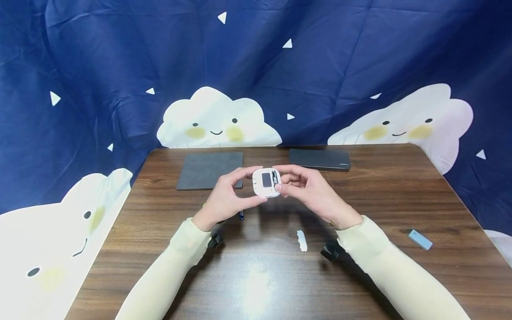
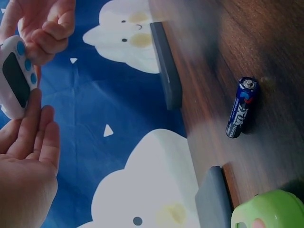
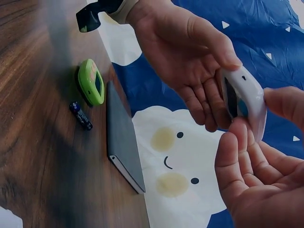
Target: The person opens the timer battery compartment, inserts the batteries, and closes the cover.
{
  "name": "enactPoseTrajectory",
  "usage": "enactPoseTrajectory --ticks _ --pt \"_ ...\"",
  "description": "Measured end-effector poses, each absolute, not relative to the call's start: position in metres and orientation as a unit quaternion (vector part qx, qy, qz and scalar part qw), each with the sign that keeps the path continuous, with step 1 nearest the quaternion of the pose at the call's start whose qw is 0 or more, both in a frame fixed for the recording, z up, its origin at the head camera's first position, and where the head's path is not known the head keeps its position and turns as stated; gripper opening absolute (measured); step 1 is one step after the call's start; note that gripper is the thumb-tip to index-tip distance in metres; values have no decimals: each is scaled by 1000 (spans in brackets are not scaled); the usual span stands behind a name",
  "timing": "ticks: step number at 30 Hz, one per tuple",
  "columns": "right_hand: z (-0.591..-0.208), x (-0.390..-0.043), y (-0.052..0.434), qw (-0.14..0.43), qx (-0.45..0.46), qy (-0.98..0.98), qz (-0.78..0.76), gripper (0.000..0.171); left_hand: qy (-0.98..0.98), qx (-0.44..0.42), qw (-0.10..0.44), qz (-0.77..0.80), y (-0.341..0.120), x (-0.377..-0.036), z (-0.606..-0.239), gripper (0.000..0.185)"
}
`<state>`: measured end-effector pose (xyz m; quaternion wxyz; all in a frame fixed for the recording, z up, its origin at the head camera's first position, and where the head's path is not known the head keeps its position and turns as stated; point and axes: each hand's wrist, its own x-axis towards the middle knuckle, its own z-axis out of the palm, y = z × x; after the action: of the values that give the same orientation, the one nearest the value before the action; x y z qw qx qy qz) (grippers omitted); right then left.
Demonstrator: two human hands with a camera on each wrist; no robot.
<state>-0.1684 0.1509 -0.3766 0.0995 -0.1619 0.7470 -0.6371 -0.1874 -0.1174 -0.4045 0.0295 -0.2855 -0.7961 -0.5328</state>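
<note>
Above the middle of the table, both hands hold a small white digital timer (image 1: 262, 189), its back turned toward me. My left hand (image 1: 226, 195) grips its left edge between thumb and fingers. The right hand (image 1: 316, 191) pinches the right edge, thumb at the uncovered battery slot (image 1: 275, 178), where a dark battery seems to lie. On the timer's front, a dark screen (image 2: 16, 78) and round blue buttons (image 2: 27, 64) show in the left wrist view. A small white cover piece (image 1: 302, 241) lies on the table below the right hand. A blue battery (image 2: 242, 108) lies below the left hand.
A green device (image 3: 90, 80) sits near the battery, mostly hidden by the left hand in the head view. Behind are a dark grey notebook (image 1: 210, 169) and a black flat case (image 1: 320, 159). A light blue rectangular piece (image 1: 420, 239) lies at the right.
</note>
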Motion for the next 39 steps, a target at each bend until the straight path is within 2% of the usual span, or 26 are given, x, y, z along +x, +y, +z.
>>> enactPoseTrajectory --ticks 14,20,29,35,39 --pt "-380 -166 148 96 -144 753 -635 50 -811 -291 42 -506 -117 -188 -407 73" --pt "-374 -161 154 84 -134 799 -581 50 -802 -296 46 -516 -119 -188 -406 73" --pt "-374 -146 175 54 -143 851 -502 38 -782 -291 30 -550 -120 -190 -405 74" --pt "-396 -135 189 73 -170 892 -411 45 -779 -290 26 -555 -120 -190 -405 74" --pt "-414 -129 194 115 -191 909 -352 46 -772 -290 20 -565 -119 -190 -405 73"
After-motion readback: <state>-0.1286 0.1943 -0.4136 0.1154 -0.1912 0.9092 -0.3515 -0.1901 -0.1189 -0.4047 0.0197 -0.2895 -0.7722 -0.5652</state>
